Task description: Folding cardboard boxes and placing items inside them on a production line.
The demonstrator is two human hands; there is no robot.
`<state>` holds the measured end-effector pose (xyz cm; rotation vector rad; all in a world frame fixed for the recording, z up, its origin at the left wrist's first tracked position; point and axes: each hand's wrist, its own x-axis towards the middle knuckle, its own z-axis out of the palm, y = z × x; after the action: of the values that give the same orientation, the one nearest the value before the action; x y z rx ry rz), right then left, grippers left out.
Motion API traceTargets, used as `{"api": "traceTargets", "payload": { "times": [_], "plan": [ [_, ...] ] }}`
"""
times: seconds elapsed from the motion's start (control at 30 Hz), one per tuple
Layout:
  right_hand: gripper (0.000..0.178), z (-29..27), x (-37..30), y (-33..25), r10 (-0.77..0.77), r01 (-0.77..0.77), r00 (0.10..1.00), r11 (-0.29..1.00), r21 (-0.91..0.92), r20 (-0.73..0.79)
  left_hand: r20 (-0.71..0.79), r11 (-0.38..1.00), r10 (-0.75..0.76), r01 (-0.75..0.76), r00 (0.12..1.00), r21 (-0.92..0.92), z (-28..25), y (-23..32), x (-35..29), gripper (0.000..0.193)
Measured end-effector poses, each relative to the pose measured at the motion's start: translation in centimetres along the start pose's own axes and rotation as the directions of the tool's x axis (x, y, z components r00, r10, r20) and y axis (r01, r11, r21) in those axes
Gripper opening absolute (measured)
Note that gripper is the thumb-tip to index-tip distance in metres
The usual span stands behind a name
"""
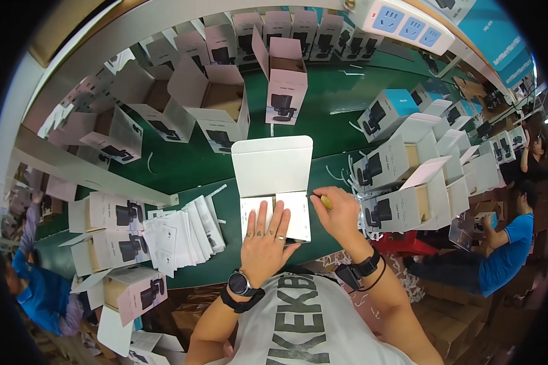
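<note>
- Nearest to us: the left hand [265, 240], palm down on the white box [273, 167], fingers extended, slightly spread, gripping nothing.
- Just right of the box, the right hand [341, 213]: fingers curled narrow around a small yellow object [326, 202]; its kind we cannot tell.
- The box lies on the green surface [207, 275], in front of the torso, flap raised at its far side. We judge it light, stiff card, smooth enough to slide, quick to crease; we would grasp the side walls low, sparing the flap.
- To its left we note fanned white leaflets [186, 237], probably thin and slippery.
- Right: open cartons [402, 207].
- Farther: a pinkish carton [287, 85]; upper right, a power strip [400, 24].
</note>
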<state>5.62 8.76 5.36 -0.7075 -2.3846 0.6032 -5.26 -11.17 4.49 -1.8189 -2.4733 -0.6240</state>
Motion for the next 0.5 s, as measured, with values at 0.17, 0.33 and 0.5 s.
{"api": "traceTargets", "payload": {
  "times": [0.17,0.33,0.5],
  "plan": [
    [0.013,0.0,-0.8,0.4,0.017,-0.021,1.000,0.985,0.171,0.023,-0.012,1.000,0.003,-0.004,1.000,-0.017,0.1,0.2,0.1,0.087],
    [0.011,0.1,1.6,-0.2,-0.175,0.174,0.985,0.984,-0.037,-0.017,-0.011,0.999,0.006,-0.007,1.000,-0.032,0.2,0.1,0.3,0.087],
    [0.011,-0.8,2.3,1.2,-0.250,0.252,0.966,0.967,-0.030,0.065,-0.011,0.999,0.001,-0.002,1.000,-0.045,-0.2,-0.1,0.4,0.086]
  ]
}}
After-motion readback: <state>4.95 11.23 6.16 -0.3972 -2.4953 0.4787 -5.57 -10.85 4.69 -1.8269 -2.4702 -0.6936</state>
